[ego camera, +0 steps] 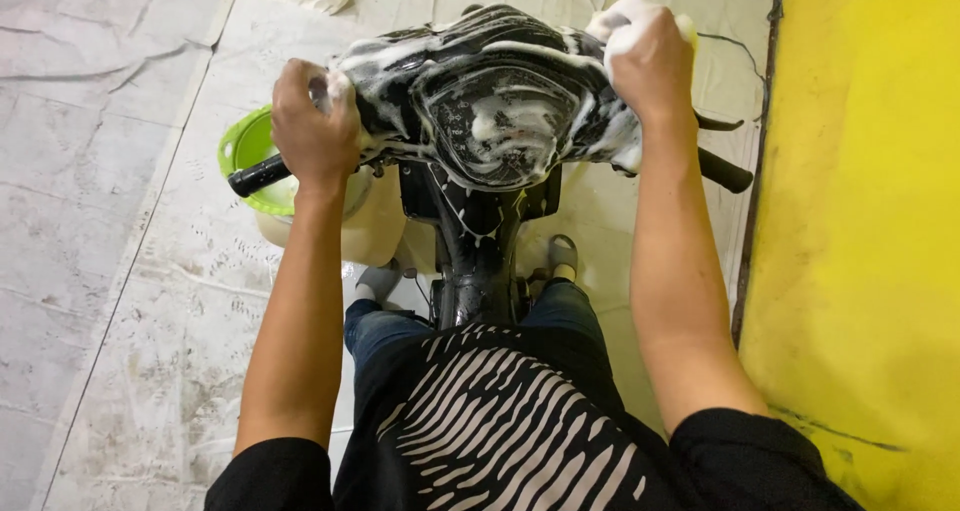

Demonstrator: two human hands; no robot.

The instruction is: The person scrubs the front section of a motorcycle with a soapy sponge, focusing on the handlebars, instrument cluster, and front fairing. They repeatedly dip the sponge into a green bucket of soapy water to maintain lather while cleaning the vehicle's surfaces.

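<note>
A black motorbike handlebar cover (495,111), thick with white foam, fills the upper middle of the view. Its round instrument dial sits in the centre, streaked with suds. My left hand (315,121) grips the left side of the handlebar, just inside the black rubber grip (258,175). On the right top of the cover, my right hand (648,61) presses a soapy yellow sponge (630,21), mostly hidden under foam and my fingers. The right handlebar grip (725,171) sticks out below my right forearm.
A green-rimmed cream bucket (262,186) stands on the floor under the left grip. A yellow wall (865,241) runs along the right side. Pale wet floor tiles (120,271) spread to the left. My feet in grey shoes (380,279) show beside the bike frame.
</note>
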